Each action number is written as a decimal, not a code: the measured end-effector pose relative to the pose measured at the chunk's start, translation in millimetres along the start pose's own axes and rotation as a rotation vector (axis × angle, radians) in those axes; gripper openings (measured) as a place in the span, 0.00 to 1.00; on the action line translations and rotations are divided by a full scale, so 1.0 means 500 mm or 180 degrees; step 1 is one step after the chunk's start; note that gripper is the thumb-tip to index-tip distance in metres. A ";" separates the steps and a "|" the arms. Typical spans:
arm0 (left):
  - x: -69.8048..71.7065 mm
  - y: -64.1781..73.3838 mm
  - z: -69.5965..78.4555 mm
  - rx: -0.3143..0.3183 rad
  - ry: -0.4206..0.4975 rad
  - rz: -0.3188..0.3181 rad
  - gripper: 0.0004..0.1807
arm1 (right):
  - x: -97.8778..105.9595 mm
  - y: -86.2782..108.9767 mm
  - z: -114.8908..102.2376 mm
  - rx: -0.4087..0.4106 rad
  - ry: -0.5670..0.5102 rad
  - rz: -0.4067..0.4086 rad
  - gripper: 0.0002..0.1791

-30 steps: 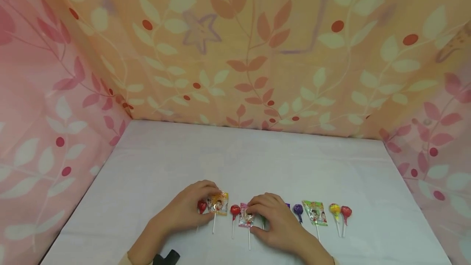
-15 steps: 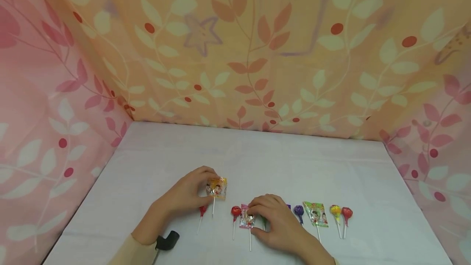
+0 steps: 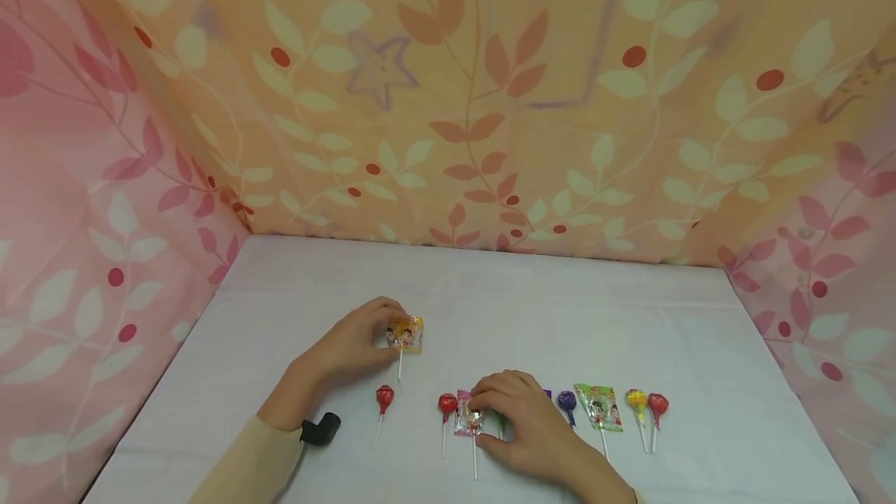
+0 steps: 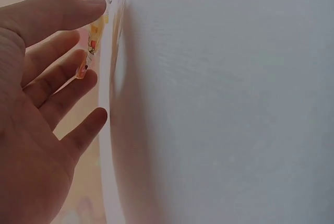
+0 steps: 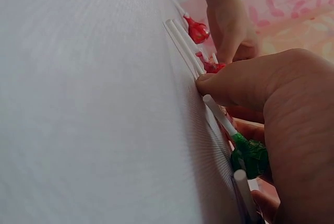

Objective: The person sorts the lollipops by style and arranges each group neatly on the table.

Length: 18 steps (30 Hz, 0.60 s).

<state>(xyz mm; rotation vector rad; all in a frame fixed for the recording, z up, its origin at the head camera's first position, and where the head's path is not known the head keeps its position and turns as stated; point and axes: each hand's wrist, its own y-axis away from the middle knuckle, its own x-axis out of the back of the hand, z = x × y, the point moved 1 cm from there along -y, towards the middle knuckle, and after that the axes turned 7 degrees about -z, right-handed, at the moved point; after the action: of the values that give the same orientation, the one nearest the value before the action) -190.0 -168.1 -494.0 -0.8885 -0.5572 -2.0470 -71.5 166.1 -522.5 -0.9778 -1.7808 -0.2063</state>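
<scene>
My left hand (image 3: pixel 355 342) holds a lollipop in a flat orange-yellow wrapper (image 3: pixel 407 334) between thumb and fingers, its white stick pointing toward me. Below it a red lollipop (image 3: pixel 384 397) lies on the table by itself. My right hand (image 3: pixel 528 428) grips a lollipop in a flat pink wrapper (image 3: pixel 465 418), with the thumb at its stick and the fingers over its far edge. Another red lollipop (image 3: pixel 446 404) lies just left of that one. Under my right palm sits a green lollipop (image 5: pixel 249 157), mostly hidden in the head view.
Right of my right hand lie a purple lollipop (image 3: pixel 567 401), a green flat-wrapped lollipop (image 3: pixel 600 407), a yellow one (image 3: pixel 635 400) and a red one (image 3: pixel 658 403). A white cloth covers the table (image 3: pixel 490 309). Patterned curtains (image 3: pixel 448 99) enclose its back and sides.
My left hand has carried the orange-wrapped lollipop away from me and slightly left, out of the row, uncovering the red lollipop beside it. The right hand has stayed in place.
</scene>
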 end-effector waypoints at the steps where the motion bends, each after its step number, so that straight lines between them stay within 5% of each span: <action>1: 0.001 -0.002 -0.002 0.0007 0.0019 0.0000 0.28 | 0.000 0.000 0.000 -0.0017 0.0001 -0.0011 0.23; 18: 0.000 -0.032 -0.013 -0.0064 -0.0233 -0.0036 0.28 | 0.002 0.000 -0.003 -0.0045 -0.0021 -0.0015 0.23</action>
<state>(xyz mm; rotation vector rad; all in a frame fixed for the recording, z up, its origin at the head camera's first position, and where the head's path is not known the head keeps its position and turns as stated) -205.3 -163.0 -499.5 -0.9774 -0.5836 -2.0401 -70.8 165.7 -520.9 -0.9854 -1.7901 -0.2191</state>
